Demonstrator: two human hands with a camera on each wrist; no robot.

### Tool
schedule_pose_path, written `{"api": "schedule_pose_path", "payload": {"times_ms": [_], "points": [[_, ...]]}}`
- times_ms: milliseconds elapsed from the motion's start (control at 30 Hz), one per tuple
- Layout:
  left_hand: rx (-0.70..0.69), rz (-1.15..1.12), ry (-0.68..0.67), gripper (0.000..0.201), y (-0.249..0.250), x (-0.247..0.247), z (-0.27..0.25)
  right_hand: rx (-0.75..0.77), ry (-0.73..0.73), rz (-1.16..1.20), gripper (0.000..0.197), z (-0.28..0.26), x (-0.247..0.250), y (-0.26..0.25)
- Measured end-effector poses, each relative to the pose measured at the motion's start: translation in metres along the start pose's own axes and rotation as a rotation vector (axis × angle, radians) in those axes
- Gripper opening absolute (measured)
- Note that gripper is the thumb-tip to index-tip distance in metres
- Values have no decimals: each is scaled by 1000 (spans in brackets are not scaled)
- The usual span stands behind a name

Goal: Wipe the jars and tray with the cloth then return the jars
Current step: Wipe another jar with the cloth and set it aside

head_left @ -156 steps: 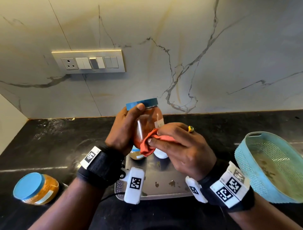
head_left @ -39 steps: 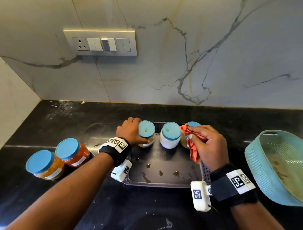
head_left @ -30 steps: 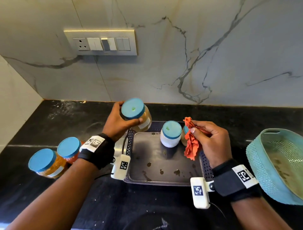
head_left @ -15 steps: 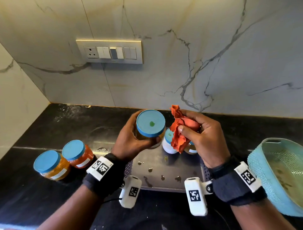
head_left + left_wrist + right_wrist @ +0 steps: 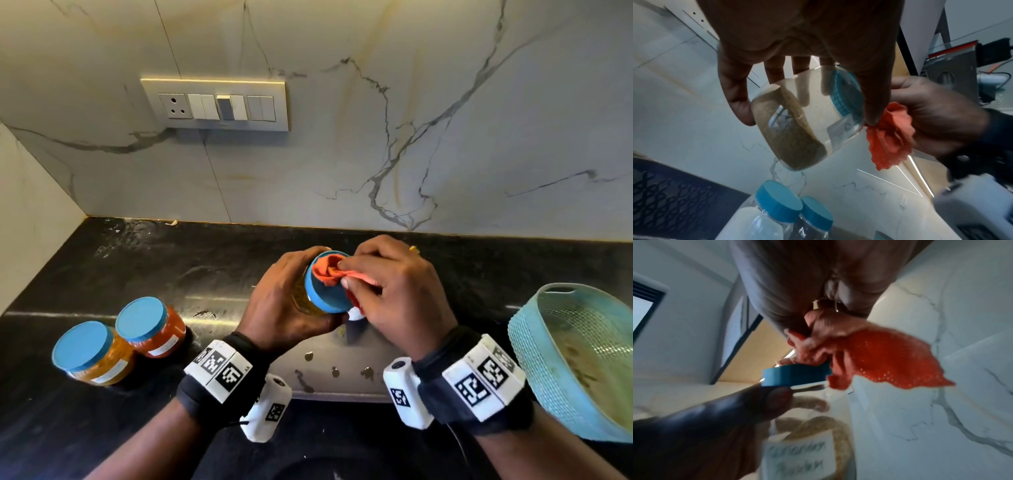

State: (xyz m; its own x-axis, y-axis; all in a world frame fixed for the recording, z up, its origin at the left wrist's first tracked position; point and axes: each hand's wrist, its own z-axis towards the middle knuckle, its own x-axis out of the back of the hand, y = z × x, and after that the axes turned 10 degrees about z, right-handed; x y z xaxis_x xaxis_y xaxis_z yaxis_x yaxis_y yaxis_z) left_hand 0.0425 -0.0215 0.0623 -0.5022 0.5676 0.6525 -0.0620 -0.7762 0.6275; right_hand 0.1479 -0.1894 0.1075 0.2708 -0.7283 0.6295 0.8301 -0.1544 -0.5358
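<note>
My left hand [image 5: 291, 301] grips a glass jar [image 5: 797, 123] of brown powder with a blue lid [image 5: 325, 294], tilted above the steel tray [image 5: 329, 377]. My right hand [image 5: 387, 291] pinches the orange cloth [image 5: 329, 272] and presses it onto the lid's top. The cloth [image 5: 879, 363] hangs off the lid [image 5: 795, 375] in the right wrist view. Two more blue-lidded jars [image 5: 789, 216] stand on the tray below, mostly hidden behind my hands in the head view. An orange-filled jar [image 5: 150, 327] and a yellow-filled jar [image 5: 92, 353] stand on the black counter at the left.
A turquoise mesh basket [image 5: 579, 359] sits at the right edge of the counter. Dark spots mark the tray's near part. A switch panel [image 5: 219, 104] is on the marble wall behind. The counter meets a side wall at far left.
My left hand lifted a jar off the tray and brought it toward me. My right hand moved the cloth from beside the jar onto its lid.
</note>
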Motion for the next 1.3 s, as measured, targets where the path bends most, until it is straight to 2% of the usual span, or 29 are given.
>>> {"api": "schedule_pose_path", "payload": {"times_ms": [100,233,367,467,567,733,800,900,1000,1100,1200,1300], "points": [[-37,63,-31,82,2,-4,1,-70,29,35,19,13,0,3],[-88,90,8,77,4,-1,8,-14,-94,124,21,13,-3,-16],[-19,102,-12,85,0,6,8,5,-195,87,21,-6,11,-12],[-36,110,-30,83,1,2,5,-86,-101,-10,18,-3,18,10],[-77,135,-36,83,9,-3,11,-125,-29,-32,17,10,10,7],[-88,169,-12,84,2,7,17,-6,-211,143,19,-3,14,-9],[-91,182,-17,84,1,10,16,-48,-168,103,18,-5,20,2],[-111,178,-32,82,9,3,16,-137,-7,20,16,6,17,10],[-143,183,-29,79,12,0,19,-122,32,50,16,17,6,-6],[-135,189,-37,84,5,7,20,-47,-73,151,18,7,4,-22],[-109,172,-15,87,1,15,17,-2,-198,124,18,-10,16,-18],[-75,139,-21,83,7,9,13,-49,-167,5,21,-8,27,6]]}}
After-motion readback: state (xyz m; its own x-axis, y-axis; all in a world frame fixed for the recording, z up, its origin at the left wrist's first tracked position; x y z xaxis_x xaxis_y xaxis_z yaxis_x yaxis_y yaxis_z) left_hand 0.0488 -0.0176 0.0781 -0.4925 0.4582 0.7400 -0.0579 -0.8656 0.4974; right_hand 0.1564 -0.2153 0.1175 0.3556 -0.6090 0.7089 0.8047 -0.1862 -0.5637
